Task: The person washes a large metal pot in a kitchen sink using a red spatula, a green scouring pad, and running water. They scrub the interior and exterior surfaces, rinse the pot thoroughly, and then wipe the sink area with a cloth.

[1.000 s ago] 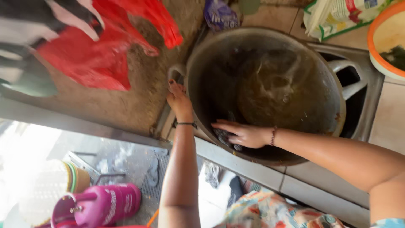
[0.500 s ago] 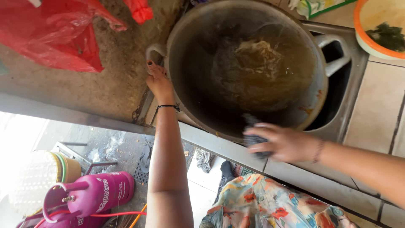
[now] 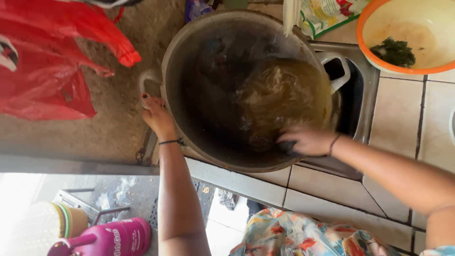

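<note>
Clothing: flowered fabric (image 3: 303, 234), bottom centre of frame, nearest the camera.
Gas cylinder: pink gas cylinder (image 3: 111, 237), lower left, on the ground below the counter level; a pale ribbed container (image 3: 40, 227) sits just beside it at the far left.
Counter edge: tiled counter (image 3: 332, 187) runs from centre to the right edge, pale tiles with dark grout lines.
Left hand: left hand (image 3: 157, 116), centre left, fingers curled around the pot handle (image 3: 144, 83) on the pot's left side; dark band on the wrist.
Right hand: right hand (image 3: 305, 141), centre right, inside the pot at its near wall, fingers clenched over a dark scrubbing pad (image 3: 287, 148); pad mostly hidden, blurred.
Pot: large dark metal pot (image 3: 213, 95), upper centre, resting in the sink and tilted; murky brownish water (image 3: 279, 97) pooled in its right half.
Sink: steel sink (image 3: 367, 90), right of centre, rim showing beside the pot; the pot's right handle overlaps it.
Surface left of pot: rough concrete slab (image 3: 109, 137), left centre.
Red bags: red plastic bags (image 3: 45, 71), upper left, lying on the concrete, apart from the pot.
Bowl: orange-rimmed bowl (image 3: 367, 50), upper right on the tiles, with a clump of dark greens (image 3: 393, 51) inside.
Packet: green and white packet (image 3: 327, 14), top edge, between pot and bowl.
</note>
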